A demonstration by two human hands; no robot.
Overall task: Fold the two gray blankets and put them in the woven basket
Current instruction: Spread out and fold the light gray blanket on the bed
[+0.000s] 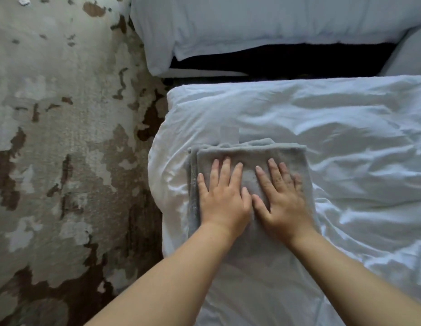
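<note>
**Both palms flat on the folded gray blanket**

On my feed the left hand (222, 198) lies palm-down with its fingers straight and slightly spread. It grips nothing and only presses on the cloth. The right hand (283, 201) lies just beside it in the same flat, open pose, and the two thumbs nearly touch.

Under both palms is the gray blanket (247, 156), folded into a narrow stack. I can see its layered edges just left of the left hand and just past the fingertips, and the rest runs back beneath the forearms.

Just beyond the left fingertips a small pale tag (229, 135) pokes out from the far edge of the blanket.

The blanket rests on a rumpled white duvet (346, 149) that spreads well out to the right of the right hand.

Farther ahead of the fingers I see a dark gap (298, 60), then pale bedding (251, 24).

Left of the left hand, off the edge of the duvet, lies a rug (63, 137) mottled cream and brown.
</note>
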